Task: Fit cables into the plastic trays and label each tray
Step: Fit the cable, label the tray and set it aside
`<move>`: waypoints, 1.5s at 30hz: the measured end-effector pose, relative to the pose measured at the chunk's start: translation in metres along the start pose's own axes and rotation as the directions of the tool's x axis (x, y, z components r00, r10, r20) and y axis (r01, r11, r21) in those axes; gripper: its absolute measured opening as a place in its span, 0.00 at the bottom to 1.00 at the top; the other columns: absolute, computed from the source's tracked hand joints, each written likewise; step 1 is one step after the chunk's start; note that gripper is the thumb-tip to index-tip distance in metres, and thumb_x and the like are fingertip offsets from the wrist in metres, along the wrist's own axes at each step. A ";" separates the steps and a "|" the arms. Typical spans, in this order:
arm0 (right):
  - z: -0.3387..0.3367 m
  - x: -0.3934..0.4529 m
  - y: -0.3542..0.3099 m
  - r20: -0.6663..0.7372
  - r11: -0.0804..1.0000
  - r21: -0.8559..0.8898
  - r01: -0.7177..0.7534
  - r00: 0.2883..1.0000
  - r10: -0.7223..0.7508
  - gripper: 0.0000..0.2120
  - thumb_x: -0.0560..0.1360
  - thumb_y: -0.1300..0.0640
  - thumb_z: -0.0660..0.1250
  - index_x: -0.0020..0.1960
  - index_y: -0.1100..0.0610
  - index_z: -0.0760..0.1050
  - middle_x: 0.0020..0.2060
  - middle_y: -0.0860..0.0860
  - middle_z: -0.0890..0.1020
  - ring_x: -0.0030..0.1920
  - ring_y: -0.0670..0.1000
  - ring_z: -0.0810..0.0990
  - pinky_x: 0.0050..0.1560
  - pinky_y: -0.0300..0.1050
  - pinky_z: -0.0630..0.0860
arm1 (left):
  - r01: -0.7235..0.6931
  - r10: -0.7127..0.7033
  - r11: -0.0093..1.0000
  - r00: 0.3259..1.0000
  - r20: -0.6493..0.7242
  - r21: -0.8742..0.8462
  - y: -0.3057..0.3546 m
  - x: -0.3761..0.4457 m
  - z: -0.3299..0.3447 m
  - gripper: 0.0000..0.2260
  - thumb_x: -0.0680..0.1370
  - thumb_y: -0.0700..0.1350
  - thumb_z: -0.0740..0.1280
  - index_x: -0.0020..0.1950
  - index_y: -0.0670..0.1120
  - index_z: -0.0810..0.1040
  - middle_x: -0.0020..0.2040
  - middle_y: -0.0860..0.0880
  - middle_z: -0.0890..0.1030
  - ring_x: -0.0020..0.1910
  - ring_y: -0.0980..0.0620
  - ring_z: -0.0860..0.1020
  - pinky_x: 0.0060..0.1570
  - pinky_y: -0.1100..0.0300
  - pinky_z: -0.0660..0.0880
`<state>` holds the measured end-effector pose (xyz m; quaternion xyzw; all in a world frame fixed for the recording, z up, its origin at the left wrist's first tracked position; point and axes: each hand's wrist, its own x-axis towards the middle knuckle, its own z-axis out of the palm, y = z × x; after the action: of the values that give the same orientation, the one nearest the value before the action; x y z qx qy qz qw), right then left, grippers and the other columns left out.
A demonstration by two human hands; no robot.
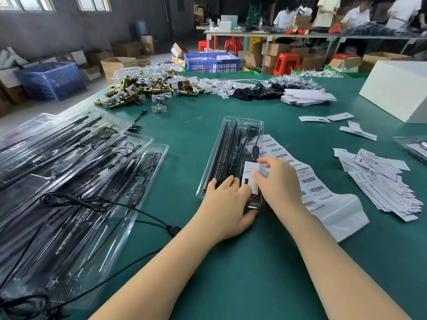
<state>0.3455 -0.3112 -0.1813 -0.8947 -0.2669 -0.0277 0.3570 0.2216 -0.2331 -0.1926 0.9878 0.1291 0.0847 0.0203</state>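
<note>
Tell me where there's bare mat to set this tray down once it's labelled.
Bare mat lies between the stacked trays and the tray being labelled, and beyond it before the brass hardware. Right is crowded: barcode sheet, card pile.

Brass lock parts (143,90), blue crates (211,62)

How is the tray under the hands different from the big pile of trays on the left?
The single tray lies alone and flat under both hands; the pile of trays is overlapped and slanted. The single tray has a white card on it; I see none on the pile. A loose cable trails over the pile. Both are clear plastic holding black parts.
</note>
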 end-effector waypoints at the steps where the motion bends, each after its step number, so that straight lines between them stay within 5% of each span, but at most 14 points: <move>1: 0.000 0.000 0.003 0.013 1.000 -0.018 -0.012 1.000 0.012 0.16 0.76 0.55 0.66 0.64 0.54 0.76 0.56 0.54 0.80 0.55 0.55 0.77 0.48 0.45 0.71 | -0.007 0.007 1.000 1.000 0.006 0.013 -0.001 0.001 0.001 0.18 0.80 0.59 0.57 0.60 0.47 0.69 0.67 0.46 0.72 0.71 0.47 0.62 0.69 0.44 0.58; 9: 0.007 -0.002 0.007 0.044 0.995 -0.053 -0.080 0.996 0.082 0.17 0.79 0.49 0.63 0.64 0.56 0.75 0.53 0.56 0.82 0.52 0.58 0.79 0.43 0.45 0.68 | -0.024 0.023 0.997 1.000 0.016 0.072 -0.004 0.007 0.009 0.19 0.82 0.58 0.55 0.64 0.45 0.68 0.73 0.43 0.67 0.76 0.48 0.58 0.71 0.43 0.56; 13: 0.001 -0.003 0.006 0.071 0.996 0.019 -0.085 0.994 0.083 0.16 0.78 0.51 0.65 0.59 0.61 0.77 0.47 0.57 0.83 0.49 0.58 0.79 0.43 0.46 0.72 | -0.049 0.059 0.994 0.993 -0.100 0.102 -0.003 0.003 0.010 0.15 0.81 0.54 0.60 0.56 0.42 0.76 0.64 0.40 0.78 0.69 0.45 0.71 0.64 0.41 0.69; 17: -0.012 -0.004 0.001 0.390 0.861 0.328 -0.388 0.886 0.250 0.10 0.76 0.54 0.66 0.43 0.60 0.76 0.33 0.54 0.81 0.31 0.52 0.79 0.26 0.40 0.75 | -0.062 0.090 0.992 0.958 -0.271 0.110 -0.003 0.004 0.009 0.10 0.77 0.51 0.69 0.46 0.44 0.79 0.51 0.44 0.84 0.57 0.47 0.81 0.49 0.47 0.79; 21: -0.019 -0.005 -0.006 0.669 0.660 0.471 -0.586 0.725 0.166 0.06 0.77 0.57 0.65 0.43 0.57 0.79 0.34 0.53 0.83 0.31 0.49 0.83 0.29 0.38 0.77 | -0.101 0.102 0.995 0.935 -0.339 0.023 -0.009 0.009 0.001 0.08 0.76 0.49 0.67 0.45 0.44 0.79 0.43 0.48 0.82 0.49 0.48 0.81 0.41 0.53 0.76; 24: -0.011 -0.007 -0.008 0.647 0.599 0.539 -0.592 0.746 0.155 0.06 0.78 0.61 0.63 0.46 0.58 0.79 0.31 0.50 0.83 0.29 0.47 0.81 0.29 0.39 0.78 | -0.051 0.039 0.997 0.981 -0.189 -0.057 -0.015 0.011 -0.003 0.18 0.80 0.56 0.53 0.54 0.46 0.77 0.53 0.50 0.80 0.60 0.51 0.75 0.53 0.54 0.69; 37: -0.009 -0.009 -0.012 0.633 0.482 0.598 -0.640 0.746 0.206 0.06 0.78 0.63 0.63 0.44 0.60 0.77 0.30 0.52 0.84 0.30 0.49 0.83 0.26 0.37 0.77 | -0.064 0.044 0.984 0.992 -0.121 -0.164 -0.018 0.010 -0.009 0.15 0.76 0.58 0.65 0.56 0.49 0.74 0.54 0.53 0.78 0.64 0.51 0.70 0.60 0.53 0.67; 41: -0.012 -0.010 -0.013 0.659 0.454 0.595 -0.663 0.726 0.197 0.05 0.79 0.59 0.65 0.46 0.59 0.77 0.32 0.53 0.84 0.31 0.49 0.84 0.29 0.38 0.79 | -0.080 0.055 0.965 0.993 -0.104 -0.249 -0.023 0.011 -0.015 0.12 0.77 0.46 0.66 0.59 0.47 0.75 0.59 0.51 0.78 0.68 0.50 0.69 0.60 0.56 0.67; 45: -0.016 -0.011 -0.017 0.693 0.405 0.601 -0.689 0.701 0.164 0.04 0.76 0.63 0.67 0.45 0.60 0.80 0.34 0.54 0.84 0.32 0.49 0.83 0.32 0.36 0.79 | -0.066 -0.016 0.949 0.967 -0.253 -0.310 -0.022 0.007 -0.017 0.10 0.78 0.38 0.65 0.57 0.46 0.80 0.57 0.47 0.80 0.59 0.47 0.76 0.54 0.51 0.74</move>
<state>0.3296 -0.3165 -0.1615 -0.6181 -0.0816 0.4485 0.6405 0.2195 -0.2102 -0.1764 0.9546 0.1028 0.2292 0.1602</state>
